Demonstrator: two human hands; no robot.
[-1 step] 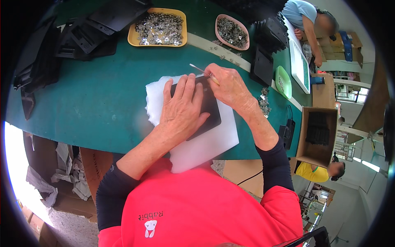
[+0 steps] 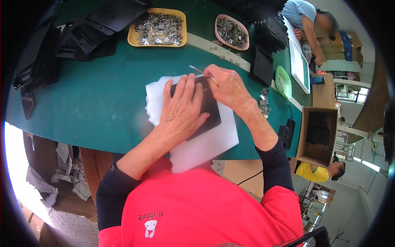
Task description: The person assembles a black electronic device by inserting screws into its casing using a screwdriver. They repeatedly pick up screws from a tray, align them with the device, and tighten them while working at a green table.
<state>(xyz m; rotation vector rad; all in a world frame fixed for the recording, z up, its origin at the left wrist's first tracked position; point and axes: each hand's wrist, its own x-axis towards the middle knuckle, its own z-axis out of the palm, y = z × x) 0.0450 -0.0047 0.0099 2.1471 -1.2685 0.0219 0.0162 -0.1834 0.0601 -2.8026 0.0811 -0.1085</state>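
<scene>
The left hand (image 2: 181,113) lies flat, fingers spread, pressing on a black panel (image 2: 207,113) that sits on a white foam sheet (image 2: 205,144) near the near edge of the green table (image 2: 90,99). Its grip is wide, holding nothing, only bearing down on the panel. The right hand (image 2: 228,86) is just right of it, at the panel's far edge, its grip narrow around a thin pale stick (image 2: 199,71) whose free end points far-left, above the foam. The 2 hands almost touch at the fingertips.

Far on the table stands a yellow tray (image 2: 133,39) heaped with small metal parts, and to its right a pink oval dish (image 2: 218,24) with more of them. A few loose metal parts lie along a pale strip (image 2: 210,44) between the dish and the hands. At the far left is a pile of black plastic parts (image 2: 74,37). Right of the hands a black block (image 2: 261,66) stands, with a green dish (image 2: 284,82) beyond it and a small heap of metal bits (image 2: 263,105) near the right wrist. Off the table's right end is an open cardboard box (image 2: 304,140) holding dark pieces. Another person in a light blue shirt (image 2: 300,12) works at the far right.
</scene>
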